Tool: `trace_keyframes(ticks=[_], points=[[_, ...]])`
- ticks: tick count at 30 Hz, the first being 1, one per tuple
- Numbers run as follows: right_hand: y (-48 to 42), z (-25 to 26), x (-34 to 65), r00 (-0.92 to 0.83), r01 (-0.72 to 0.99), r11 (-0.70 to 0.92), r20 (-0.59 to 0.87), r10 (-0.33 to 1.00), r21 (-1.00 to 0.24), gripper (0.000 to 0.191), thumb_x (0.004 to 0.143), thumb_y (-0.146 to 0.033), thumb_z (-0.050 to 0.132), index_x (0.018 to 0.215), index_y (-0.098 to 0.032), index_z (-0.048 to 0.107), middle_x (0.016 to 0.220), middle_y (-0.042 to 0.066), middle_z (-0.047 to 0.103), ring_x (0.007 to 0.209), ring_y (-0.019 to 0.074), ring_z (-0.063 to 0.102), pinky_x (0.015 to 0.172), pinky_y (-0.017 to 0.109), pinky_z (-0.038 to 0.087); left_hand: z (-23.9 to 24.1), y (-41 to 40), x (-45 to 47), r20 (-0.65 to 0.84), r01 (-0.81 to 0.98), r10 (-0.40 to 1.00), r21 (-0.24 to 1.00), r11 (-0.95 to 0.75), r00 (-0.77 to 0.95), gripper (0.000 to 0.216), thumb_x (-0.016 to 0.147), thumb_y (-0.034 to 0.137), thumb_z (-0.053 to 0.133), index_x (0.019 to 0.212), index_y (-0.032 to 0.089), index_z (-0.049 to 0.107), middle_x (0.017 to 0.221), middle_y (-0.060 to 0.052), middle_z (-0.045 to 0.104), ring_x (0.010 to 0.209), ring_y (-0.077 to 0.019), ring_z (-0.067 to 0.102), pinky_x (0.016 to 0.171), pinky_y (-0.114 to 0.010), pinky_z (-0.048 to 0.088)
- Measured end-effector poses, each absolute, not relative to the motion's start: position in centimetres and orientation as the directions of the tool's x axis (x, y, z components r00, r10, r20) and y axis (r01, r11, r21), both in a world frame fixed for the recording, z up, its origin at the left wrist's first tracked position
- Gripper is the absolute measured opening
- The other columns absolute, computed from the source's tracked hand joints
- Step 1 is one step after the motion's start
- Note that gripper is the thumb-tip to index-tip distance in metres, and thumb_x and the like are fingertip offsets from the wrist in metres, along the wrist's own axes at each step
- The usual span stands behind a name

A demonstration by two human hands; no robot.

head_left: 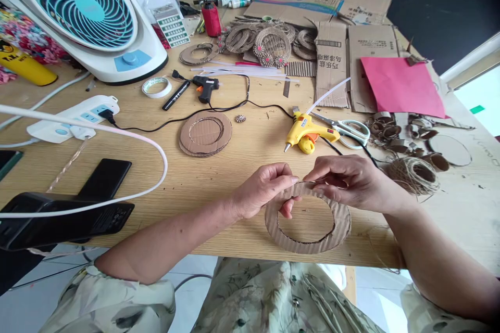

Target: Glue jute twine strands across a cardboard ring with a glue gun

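A corrugated cardboard ring [342,225] is held tilted up over the table's front edge. My left hand [267,187] grips its upper left rim, thumb on top and fingertips showing through the hole. At the top rim, my right hand [349,179] is closed, its thumb and index finger pinching the edge; whether something small is between them I cannot tell. Beyond the hands lies a yellow hot glue gun [308,130] with a glue stick in its back. To the left, a flat cardboard ring on a disc [205,133] rests near a small round rosette [240,118].
Scissors [353,132] and a twine roll [414,174] lie at right, below pink paper [402,86]. Several cardboard rings [273,44] are heaped at the back. A fan [89,15], tape [156,87], black glue gun [205,87] and power strip [74,117] stand left, with cables crossing.
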State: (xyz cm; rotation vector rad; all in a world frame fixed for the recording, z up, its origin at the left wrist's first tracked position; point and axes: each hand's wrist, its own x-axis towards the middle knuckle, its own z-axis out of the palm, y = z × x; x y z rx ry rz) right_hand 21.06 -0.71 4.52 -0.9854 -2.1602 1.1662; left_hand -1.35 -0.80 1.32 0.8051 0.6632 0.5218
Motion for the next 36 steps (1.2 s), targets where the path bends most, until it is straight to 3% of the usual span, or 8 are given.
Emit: trace_keyframes(ticks=[3,8,15,21,27,31,33,36], points=[[-0.6,4.5,21.0,-0.629,0.363,0.390,0.085,0.772,-0.846,0.019,0.091,-0.035,0.063,0.097,-0.019,0.071,0.073,0.001,0.067,0.061,0.0101,0.057,0.048,0.024,0.041,1.1,-0.8,-1.4,-0.328,-0.176,0.639,0.785,0.594,0.696,0.031,0.084,0.042,0.066,0.081,0.018,0.046,0.068,-0.001,0.066,0.046,-0.0085,0.058,0.049,-0.024,0.055],[-0.6,4.4,21.1,-0.637,0.333,0.364,0.076,0.767,-0.870,0.014,0.090,-0.031,0.064,0.097,-0.020,0.070,0.073,0.001,0.069,0.061,0.0107,0.058,0.049,0.024,0.044,1.1,-1.0,-1.4,-0.288,-0.171,0.666,0.827,0.536,0.688,0.038,0.082,0.045,0.072,0.080,0.019,0.044,0.064,0.003,0.060,0.047,-0.0082,0.058,0.047,-0.021,0.052],[-0.5,4.3,21.2,-0.641,0.313,0.377,0.098,0.761,-0.872,0.015,0.089,-0.029,0.065,0.098,-0.018,0.071,0.074,0.002,0.068,0.064,0.0111,0.062,0.054,0.024,0.048,1.0,-1.0,-1.4,-0.298,-0.200,0.610,0.763,0.614,0.735,0.040,0.084,0.046,0.072,0.081,0.020,0.042,0.063,0.004,0.060,0.045,-0.0065,0.054,0.047,-0.020,0.053],[-0.4,4.0,21.0,-0.653,0.339,0.363,0.061,0.755,-0.868,0.017,0.090,-0.031,0.064,0.099,-0.018,0.071,0.073,0.002,0.067,0.060,0.0094,0.056,0.049,0.022,0.041,0.9,-0.8,-1.4,-0.282,-0.188,0.601,0.778,0.599,0.748,0.038,0.086,0.050,0.068,0.087,0.018,0.047,0.072,-0.001,0.064,0.056,-0.0122,0.063,0.048,-0.023,0.055],[0.2,3.3,21.6,-0.608,0.331,0.334,0.071,0.791,-0.883,0.029,0.089,-0.041,0.068,0.107,-0.019,0.068,0.076,0.001,0.067,0.064,0.0102,0.060,0.056,0.022,0.048,0.9,-0.8,-1.4,-0.235,-0.205,0.718,0.859,0.468,0.656,0.034,0.085,0.043,0.071,0.090,0.019,0.048,0.072,0.005,0.052,0.058,-0.0066,0.055,0.041,-0.012,0.041],[1.1,2.4,22.4,-0.518,0.346,0.285,0.071,0.852,-0.894,0.029,0.092,-0.044,0.063,0.110,-0.021,0.065,0.093,0.005,0.071,0.079,0.0158,0.068,0.070,0.029,0.056,1.0,-0.8,-1.4,-0.211,-0.191,0.730,0.884,0.426,0.651,0.028,0.087,0.038,0.067,0.095,0.020,0.047,0.083,0.004,0.049,0.058,-0.0044,0.053,0.038,-0.010,0.031],[1.8,1.7,22.8,-0.390,0.435,0.333,0.158,0.907,-0.837,0.027,0.093,-0.044,0.061,0.108,-0.023,0.066,0.099,0.006,0.070,0.088,0.0191,0.068,0.080,0.034,0.057,1.0,-0.7,-1.4,-0.191,-0.171,0.735,0.906,0.387,0.651,0.025,0.087,0.031,0.067,0.098,0.021,0.047,0.087,0.004,0.051,0.057,-0.0036,0.051,0.038,-0.011,0.032],[3.1,0.5,23.3,-0.199,0.667,0.423,0.401,0.894,-0.613,0.026,0.091,-0.045,0.062,0.105,-0.023,0.067,0.102,0.008,0.068,0.092,0.0220,0.066,0.087,0.041,0.056,0.7,-0.7,-1.3,-0.143,-0.129,0.764,0.950,0.285,0.629,0.024,0.085,0.021,0.064,0.103,0.022,0.048,0.092,0.002,0.053,0.058,-0.0043,0.054,0.040,-0.013,0.039]])
